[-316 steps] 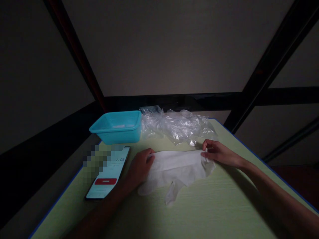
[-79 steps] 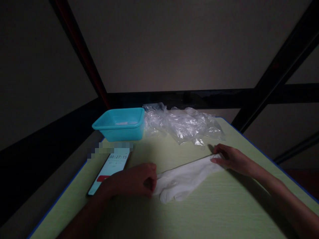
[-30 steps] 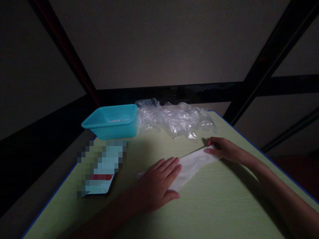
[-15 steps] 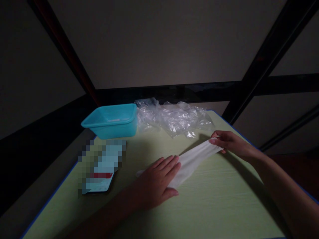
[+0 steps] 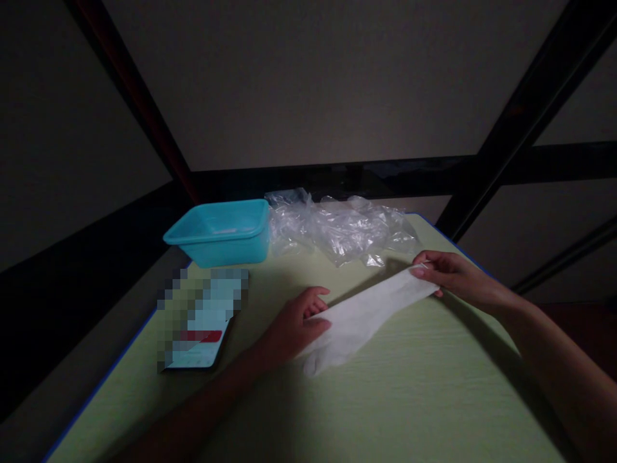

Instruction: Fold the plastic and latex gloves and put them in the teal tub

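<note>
A long, thin white cloth (image 5: 371,317), shaped somewhat like a sock or glove, stretches slantwise over the middle of the table. Its upper right end is pinched between the thumb and fingers of my right hand (image 5: 441,273), slightly above the tabletop. At the cloth's lower left part is my left hand (image 5: 299,325), its fingers curled at the upper edge and its thumb lying over the material. A rounded end of the cloth hangs or lies just below the left thumb.
A turquoise plastic basket (image 5: 224,251) stands at the table's back left. Crumpled clear plastic bags (image 5: 344,235) lie beside it along the back edge. A phone with a lit screen (image 5: 207,321), partly pixelated, rests at the left of the pale green table (image 5: 409,399).
My left hand has gone from flat and spread on the cloth to curled at its edge, shifting slightly left. More of the cloth's lower end shows. My right hand keeps its hold.
</note>
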`<action>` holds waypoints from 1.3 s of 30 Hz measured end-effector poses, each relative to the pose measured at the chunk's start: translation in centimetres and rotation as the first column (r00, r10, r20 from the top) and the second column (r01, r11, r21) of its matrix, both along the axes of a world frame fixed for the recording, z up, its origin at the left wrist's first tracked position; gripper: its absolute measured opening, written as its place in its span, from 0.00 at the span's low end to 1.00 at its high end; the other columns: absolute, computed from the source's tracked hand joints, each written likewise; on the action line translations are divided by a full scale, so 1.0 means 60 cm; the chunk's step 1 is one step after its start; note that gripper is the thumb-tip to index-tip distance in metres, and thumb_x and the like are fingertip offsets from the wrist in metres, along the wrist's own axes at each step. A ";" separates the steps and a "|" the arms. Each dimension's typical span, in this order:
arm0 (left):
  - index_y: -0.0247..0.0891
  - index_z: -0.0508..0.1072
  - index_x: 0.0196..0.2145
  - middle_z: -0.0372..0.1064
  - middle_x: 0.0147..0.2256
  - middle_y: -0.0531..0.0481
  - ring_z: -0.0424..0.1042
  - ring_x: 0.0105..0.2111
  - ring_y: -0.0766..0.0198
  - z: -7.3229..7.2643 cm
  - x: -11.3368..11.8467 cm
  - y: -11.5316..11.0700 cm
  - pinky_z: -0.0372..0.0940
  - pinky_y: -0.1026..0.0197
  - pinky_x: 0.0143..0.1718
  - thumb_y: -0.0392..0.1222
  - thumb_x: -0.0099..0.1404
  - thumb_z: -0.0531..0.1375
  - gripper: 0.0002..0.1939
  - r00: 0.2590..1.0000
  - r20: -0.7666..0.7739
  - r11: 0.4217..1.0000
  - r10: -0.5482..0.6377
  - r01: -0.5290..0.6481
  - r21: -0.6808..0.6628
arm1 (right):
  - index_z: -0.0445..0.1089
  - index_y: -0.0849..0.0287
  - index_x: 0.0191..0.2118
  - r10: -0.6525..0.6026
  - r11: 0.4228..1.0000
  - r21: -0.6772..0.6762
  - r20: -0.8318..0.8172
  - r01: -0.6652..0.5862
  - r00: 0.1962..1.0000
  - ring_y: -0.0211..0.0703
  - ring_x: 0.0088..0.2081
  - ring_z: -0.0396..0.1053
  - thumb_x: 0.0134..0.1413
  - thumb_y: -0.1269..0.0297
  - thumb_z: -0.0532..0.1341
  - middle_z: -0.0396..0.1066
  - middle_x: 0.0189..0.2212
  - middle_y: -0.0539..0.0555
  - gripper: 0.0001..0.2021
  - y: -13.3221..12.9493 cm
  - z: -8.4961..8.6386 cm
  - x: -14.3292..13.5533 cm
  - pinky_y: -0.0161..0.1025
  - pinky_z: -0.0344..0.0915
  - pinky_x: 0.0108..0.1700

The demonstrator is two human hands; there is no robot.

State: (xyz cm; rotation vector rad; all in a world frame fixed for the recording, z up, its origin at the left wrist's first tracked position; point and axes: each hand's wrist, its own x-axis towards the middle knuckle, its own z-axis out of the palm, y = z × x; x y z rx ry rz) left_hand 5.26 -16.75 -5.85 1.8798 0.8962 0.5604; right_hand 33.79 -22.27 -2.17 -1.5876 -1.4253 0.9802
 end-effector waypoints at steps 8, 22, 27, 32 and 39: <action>0.32 0.71 0.35 0.68 0.24 0.55 0.66 0.26 0.66 0.011 -0.007 0.005 0.57 0.67 0.26 0.31 0.46 0.60 0.14 0.998 -0.054 0.996 -0.009 0.004 -0.093 | 0.65 0.59 0.27 0.049 0.997 0.054 -0.059 -0.046 0.997 0.33 0.22 0.58 0.43 0.50 0.64 0.61 0.20 0.47 0.16 -0.003 0.002 0.012 0.33 0.56 0.23; 0.34 0.73 0.25 0.71 0.24 0.53 0.69 0.26 0.65 0.038 -0.036 0.031 0.63 0.65 0.29 0.34 0.52 0.59 0.03 0.926 0.073 0.792 0.370 -0.356 0.495 | 0.70 0.55 0.26 -0.270 0.843 0.518 0.178 0.143 0.946 0.42 0.29 0.66 0.42 0.52 0.64 0.71 0.26 0.53 0.12 -0.009 0.008 0.001 0.40 0.62 0.30; 0.36 0.74 0.27 0.72 0.29 0.49 0.69 0.32 0.61 0.019 -0.048 0.041 0.64 0.59 0.35 0.27 0.55 0.55 0.09 0.968 0.051 0.488 0.245 -0.168 0.856 | 0.72 0.56 0.26 -0.087 0.902 0.427 0.313 -0.058 0.946 0.45 0.30 0.71 0.45 0.59 0.61 0.75 0.29 0.55 0.07 -0.008 0.002 0.005 0.41 0.66 0.32; 0.35 0.74 0.26 0.73 0.31 0.48 0.70 0.33 0.60 -0.001 -0.044 0.042 0.66 0.58 0.34 0.18 0.48 0.50 0.18 0.969 -0.147 0.495 0.198 0.031 0.868 | 0.73 0.56 0.24 0.133 0.947 0.207 0.446 -0.246 0.885 0.46 0.33 0.73 0.46 0.62 0.57 0.76 0.30 0.56 0.09 -0.006 -0.010 0.020 0.44 0.68 0.36; 0.36 0.72 0.26 0.73 0.31 0.48 0.70 0.34 0.58 0.016 -0.043 0.027 0.66 0.54 0.39 0.23 0.39 0.51 0.18 0.950 -0.254 0.604 0.183 0.096 0.791 | 0.70 0.59 0.31 0.066 0.978 0.144 0.466 -0.149 0.882 0.44 0.28 0.70 0.51 0.56 0.53 0.73 0.29 0.57 0.13 -0.005 -0.018 0.016 0.41 0.67 0.29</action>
